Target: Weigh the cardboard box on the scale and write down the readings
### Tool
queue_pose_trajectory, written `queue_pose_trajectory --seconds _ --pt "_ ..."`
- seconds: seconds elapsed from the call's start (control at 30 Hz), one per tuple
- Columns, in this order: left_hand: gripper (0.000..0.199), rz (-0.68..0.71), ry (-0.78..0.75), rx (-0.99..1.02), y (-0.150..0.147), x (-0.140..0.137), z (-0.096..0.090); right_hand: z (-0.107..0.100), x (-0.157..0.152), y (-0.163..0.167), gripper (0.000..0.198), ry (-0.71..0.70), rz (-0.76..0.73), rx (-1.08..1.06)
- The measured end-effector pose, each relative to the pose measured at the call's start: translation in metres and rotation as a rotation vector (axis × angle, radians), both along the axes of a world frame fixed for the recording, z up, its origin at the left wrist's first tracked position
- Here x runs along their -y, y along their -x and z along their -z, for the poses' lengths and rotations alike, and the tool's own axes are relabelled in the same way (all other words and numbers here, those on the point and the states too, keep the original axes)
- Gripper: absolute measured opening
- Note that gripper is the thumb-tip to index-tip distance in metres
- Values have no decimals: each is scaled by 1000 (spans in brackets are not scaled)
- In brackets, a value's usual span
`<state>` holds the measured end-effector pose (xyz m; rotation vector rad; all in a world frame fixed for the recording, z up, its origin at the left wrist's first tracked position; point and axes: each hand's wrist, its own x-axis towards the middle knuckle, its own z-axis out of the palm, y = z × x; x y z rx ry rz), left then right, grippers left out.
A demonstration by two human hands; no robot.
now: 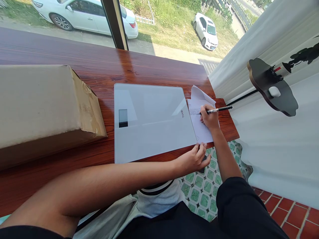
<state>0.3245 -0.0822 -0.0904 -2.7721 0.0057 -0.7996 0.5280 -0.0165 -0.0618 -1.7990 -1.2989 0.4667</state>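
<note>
Pen (221, 109): pinched by the right hand (209, 119), its tip at the paper (204, 133).
Paper: on the table (149, 68), just right of the white panel (152, 116).
Left hand (193, 159): fingers loosely bent, beside the white panel's near right corner.
Cardboard box (40, 103): left of the white panel.

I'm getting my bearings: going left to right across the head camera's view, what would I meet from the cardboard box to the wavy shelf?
Cardboard box, white panel, paper, wavy shelf.
</note>
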Motion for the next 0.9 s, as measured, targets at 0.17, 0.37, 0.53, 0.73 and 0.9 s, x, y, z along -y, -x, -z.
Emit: queue_pose_trajectory --seconds 0.17,0.37,0.53,0.73,0.9 --pt "33 -16 -26 3 0 0 -1 0 1 0 38 -8 8 -54" --pt "34 -7 -2 -10 1 0 -1 0 1 0 41 -2 -2 -12" --pt "33 -3 12 2 0 1 0 0 0 -1 40 -3 -19 3" --pt "33 -9 -11 7 0 0 -1 0 0 0 37 -14 -41 -15" --pt "33 -17 -31 -17 1 0 -2 0 1 -1 36 -12 -23 -45"
